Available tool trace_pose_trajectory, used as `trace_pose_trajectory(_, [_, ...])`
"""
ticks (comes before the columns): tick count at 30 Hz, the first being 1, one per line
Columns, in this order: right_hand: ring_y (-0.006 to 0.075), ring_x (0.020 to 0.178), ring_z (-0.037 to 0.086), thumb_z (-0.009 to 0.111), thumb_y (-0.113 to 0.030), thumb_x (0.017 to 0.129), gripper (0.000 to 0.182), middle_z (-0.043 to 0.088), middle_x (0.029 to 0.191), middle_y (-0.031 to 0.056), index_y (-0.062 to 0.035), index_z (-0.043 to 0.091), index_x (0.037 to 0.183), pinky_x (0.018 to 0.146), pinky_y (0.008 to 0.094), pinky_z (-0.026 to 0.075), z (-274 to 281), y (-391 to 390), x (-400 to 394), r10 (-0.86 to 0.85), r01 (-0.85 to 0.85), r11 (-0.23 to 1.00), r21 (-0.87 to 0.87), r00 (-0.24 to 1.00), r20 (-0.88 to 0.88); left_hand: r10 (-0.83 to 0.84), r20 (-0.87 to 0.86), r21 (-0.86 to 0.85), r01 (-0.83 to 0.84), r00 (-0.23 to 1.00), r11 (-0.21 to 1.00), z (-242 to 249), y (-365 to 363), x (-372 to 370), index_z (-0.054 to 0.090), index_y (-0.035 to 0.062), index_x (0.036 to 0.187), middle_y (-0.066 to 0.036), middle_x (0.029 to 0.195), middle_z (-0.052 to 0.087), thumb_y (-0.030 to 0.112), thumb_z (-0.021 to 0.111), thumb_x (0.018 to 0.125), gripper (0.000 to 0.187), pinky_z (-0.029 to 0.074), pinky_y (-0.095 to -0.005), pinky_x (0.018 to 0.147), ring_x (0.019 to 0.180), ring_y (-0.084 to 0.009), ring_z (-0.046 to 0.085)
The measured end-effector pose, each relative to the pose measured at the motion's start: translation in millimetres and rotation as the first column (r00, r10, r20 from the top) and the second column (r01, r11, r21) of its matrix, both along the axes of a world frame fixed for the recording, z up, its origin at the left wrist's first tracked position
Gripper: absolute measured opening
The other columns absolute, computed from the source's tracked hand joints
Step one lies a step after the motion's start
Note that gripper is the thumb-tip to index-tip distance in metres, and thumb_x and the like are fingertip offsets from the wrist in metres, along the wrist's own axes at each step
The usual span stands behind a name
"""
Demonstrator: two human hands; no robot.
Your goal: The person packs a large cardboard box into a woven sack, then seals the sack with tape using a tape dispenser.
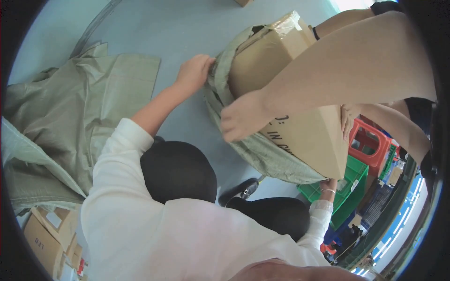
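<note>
A large cardboard box with black print sits tilted, partly inside a grey-green woven sack. My left hand is closed on the bunched rim of the sack, at the box's far left side. At the box's near right corner, my right hand grips the sack's edge, its fingertips partly hidden beneath the box. A co-worker's hand also holds the sack rim between my hands. Another hand of a person rests against the right side of the box.
More grey-green woven sacks lie on the floor at left. Cardboard boxes stand lower left. A green crate and a red plastic stool are at right. My knees are just below the sack.
</note>
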State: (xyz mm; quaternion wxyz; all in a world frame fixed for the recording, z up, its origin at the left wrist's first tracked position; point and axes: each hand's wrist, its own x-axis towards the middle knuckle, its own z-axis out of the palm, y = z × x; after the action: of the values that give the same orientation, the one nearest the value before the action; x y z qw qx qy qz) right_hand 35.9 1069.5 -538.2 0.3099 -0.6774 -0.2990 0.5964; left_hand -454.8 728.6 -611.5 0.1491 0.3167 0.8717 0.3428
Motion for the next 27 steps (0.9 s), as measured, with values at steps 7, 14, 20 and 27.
trace_pose_trajectory(7, [0.0303, 0.103, 0.053, 0.056, -0.020, 0.080, 0.035, 0.059, 0.107, 0.0145, -0.0035, 0.056, 0.110, 0.093, 0.0443, 0.041, -3, -2, -15, 0.159, -0.160, 0.987, -0.031, 0.986, -0.043, -0.051, 0.295, 0.264, -0.030, 0.954, 0.964, 44, 12, -12, 0.029, 0.0094, 0.060, -0.002, 0.056, 0.032, 0.030, 0.033, 0.093, 0.039, 0.023, -0.0323, 0.052, 0.055, -0.0175, 0.030])
trace_pose_trajectory(14, [0.0241, 0.103, 0.054, 0.064, -0.018, 0.075, 0.036, 0.060, 0.109, 0.0076, -0.0106, 0.057, 0.110, 0.092, 0.0426, 0.043, -12, 2, 1, 0.118, -0.119, 0.993, 0.004, 0.992, 0.048, -0.064, 0.712, 0.372, -0.298, 0.700, 0.879, 1, 28, -21, 0.032, 0.0180, 0.056, 0.006, 0.052, 0.027, 0.042, 0.047, 0.086, 0.041, 0.019, -0.0241, 0.050, 0.052, -0.0087, 0.025])
trace_pose_trajectory(20, [0.0186, 0.093, 0.059, 0.063, -0.021, 0.077, 0.032, 0.062, 0.104, 0.0025, -0.0160, 0.058, 0.108, 0.082, 0.0380, 0.048, -21, 25, 44, 0.280, -0.282, 0.954, -0.099, 0.959, -0.040, -0.059, 0.883, 0.310, -0.483, 0.466, 0.819, 50, 74, -13, 0.051, 0.0183, 0.083, 0.003, 0.081, 0.046, 0.051, 0.044, 0.082, 0.034, 0.029, -0.0217, 0.066, 0.073, -0.0090, 0.041])
trace_pose_trajectory(27, [0.0010, 0.033, 0.028, 0.054, -0.016, 0.083, 0.012, 0.062, 0.071, -0.0059, -0.0168, 0.062, 0.093, 0.031, 0.0139, 0.023, -2, -8, 0, 0.199, -0.196, 0.977, -0.087, 0.980, 0.025, -0.029, 0.905, 0.290, -0.564, 0.425, 0.773, 64, 81, -27, 0.053, 0.0152, 0.081, 0.000, 0.079, 0.050, 0.039, 0.045, 0.079, 0.025, 0.034, -0.0242, 0.063, 0.071, -0.0116, 0.045])
